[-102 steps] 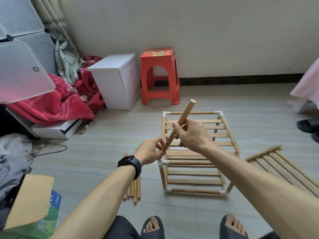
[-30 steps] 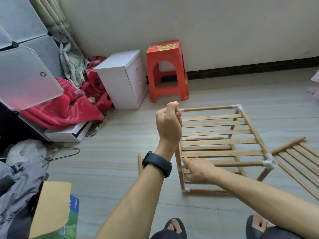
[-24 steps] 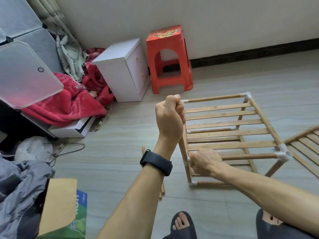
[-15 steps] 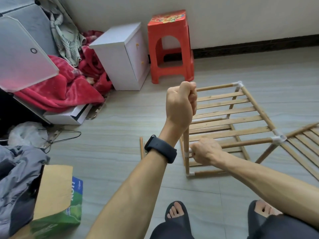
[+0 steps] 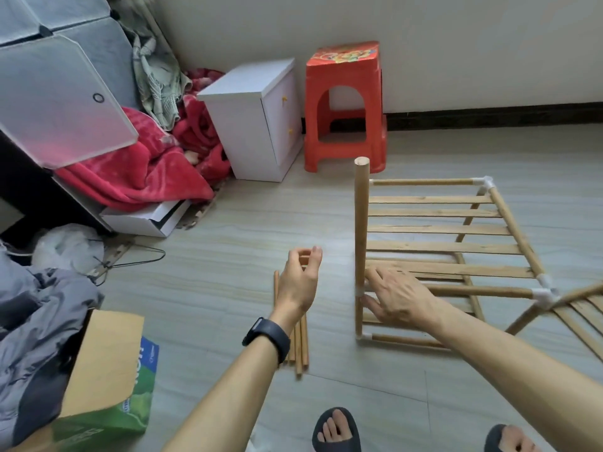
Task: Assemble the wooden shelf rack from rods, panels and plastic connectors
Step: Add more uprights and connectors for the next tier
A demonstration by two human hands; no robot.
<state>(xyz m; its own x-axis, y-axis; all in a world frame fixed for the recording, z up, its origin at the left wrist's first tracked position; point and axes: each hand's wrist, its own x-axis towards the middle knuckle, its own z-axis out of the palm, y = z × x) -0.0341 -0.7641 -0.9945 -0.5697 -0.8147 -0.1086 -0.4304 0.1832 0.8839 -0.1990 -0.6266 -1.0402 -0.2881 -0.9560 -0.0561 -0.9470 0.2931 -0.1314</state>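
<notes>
Wooden upright rod [image 5: 361,223] stands unheld: left hand [image 5: 298,282] slack, right hand [image 5: 399,296] flat on rack [image 5: 440,230]; shallow connector [image 5: 359,292] seating may topple it.

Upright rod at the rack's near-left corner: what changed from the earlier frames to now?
The left hand let go of the top of the upright rod and dropped down and left, open above the loose rods on the floor. The rod, earlier held tilted in both hands, now stands in the white corner connector. The right hand loosened from a grip to spread fingers there. The rack stayed put.
</notes>
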